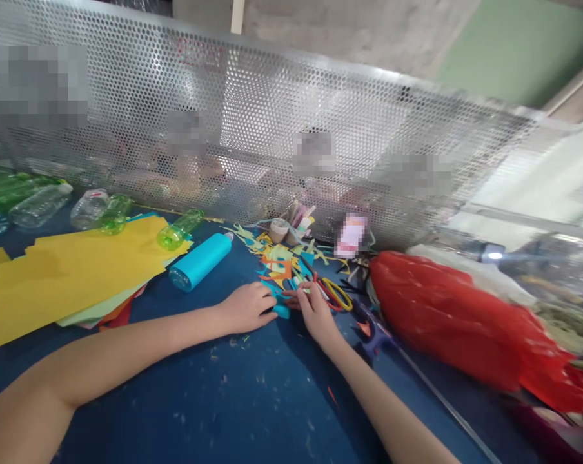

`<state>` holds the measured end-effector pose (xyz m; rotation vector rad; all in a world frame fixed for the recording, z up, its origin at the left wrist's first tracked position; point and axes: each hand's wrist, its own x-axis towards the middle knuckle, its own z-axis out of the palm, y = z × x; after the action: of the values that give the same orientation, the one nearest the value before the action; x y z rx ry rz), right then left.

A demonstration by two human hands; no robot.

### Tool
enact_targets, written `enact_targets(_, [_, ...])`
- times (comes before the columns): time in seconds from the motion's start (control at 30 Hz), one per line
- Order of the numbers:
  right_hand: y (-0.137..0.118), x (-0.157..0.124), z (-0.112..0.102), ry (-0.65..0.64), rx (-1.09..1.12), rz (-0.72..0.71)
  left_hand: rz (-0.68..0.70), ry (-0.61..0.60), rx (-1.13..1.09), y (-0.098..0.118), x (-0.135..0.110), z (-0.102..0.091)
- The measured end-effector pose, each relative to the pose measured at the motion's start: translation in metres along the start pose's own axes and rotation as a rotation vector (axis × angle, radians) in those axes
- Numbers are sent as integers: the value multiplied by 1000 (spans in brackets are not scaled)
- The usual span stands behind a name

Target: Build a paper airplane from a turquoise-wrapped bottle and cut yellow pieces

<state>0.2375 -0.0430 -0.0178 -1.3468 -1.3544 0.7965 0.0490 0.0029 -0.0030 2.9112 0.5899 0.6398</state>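
Observation:
My left hand reaches in from the left, its fingers curled over a small piece of blue paper at the middle of the table. Part of the paper is hidden under those fingers. Just to the right is my right hand, fingers bent but apart, the tips at the paper's edge; nothing shows in its grasp. Scissors with red and yellow handles lie right behind it. Beyond both hands spread colourful paper scraps. A plastic bottle wrapped in blue paper lies left of them.
Yellow paper sheets cover the table's left, with green plastic bottles and clear ones behind. A purple glue gun and a red plastic bag lie right. A perforated metal panel closes the back, people beyond it.

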Motion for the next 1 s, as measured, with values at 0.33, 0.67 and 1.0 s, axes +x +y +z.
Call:
enact_targets(0.33, [7,4,0,-9,-3,-5,-643,39,-1169,-15,-8,-40])
enact_targets(0.67, [-21,-11,3,-126,-487,-195,-814,-273,-1228,-23,-18,-50])
enact_targets(1.0, [-25,-15,12,-160,-628,-277,-314,82,2,-4,-63,-44])
